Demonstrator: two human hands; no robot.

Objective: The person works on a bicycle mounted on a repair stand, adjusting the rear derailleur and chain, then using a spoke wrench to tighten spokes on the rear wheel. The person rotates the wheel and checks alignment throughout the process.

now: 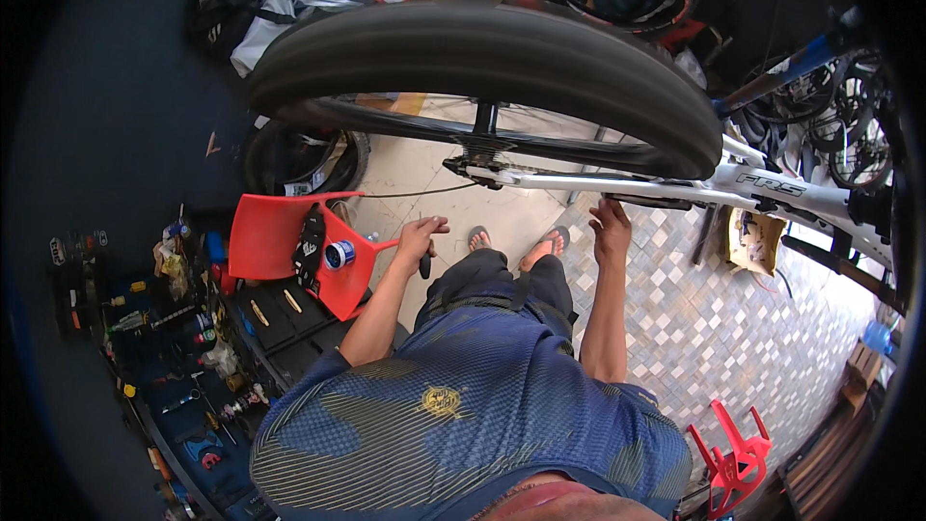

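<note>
From the head camera, looking down, the person stands over a white bicycle frame (772, 195) that runs from the middle of the picture out to the right. A big black tyre (482, 63) arches across the upper half, close to the camera, with the wheel's hub and axle area (473, 166) just under it.

The left hand (422, 236) is curled shut around a small dark tool (424, 263), whose end pokes down below the fingers; what kind of tool it is cannot be made out. This hand hangs below and to the left of the hub, apart from the bike. A thin black cable (420, 193) runs from the hub area leftward, above the hand.

The right hand (611, 227) reaches up to the underside of the frame, its fingers bent and touching a dark part (651, 201) fixed along the lower tube. Whether it truly grips that part or only rests against it cannot be told.

Between the two hands, the person's feet in sandals (521, 243) stand on the tiled floor (714, 328).

To the left sits a red plastic chair (280, 241) carrying a black glove (309, 251) and a roll of blue tape (338, 255). Beside and below it is an open toolbox (280, 314), and further left a spread of hand tools (183, 367) lies on the floor. A second red chair (733, 458) stands at the lower right. More bicycles (849, 125) are parked at the far right.
</note>
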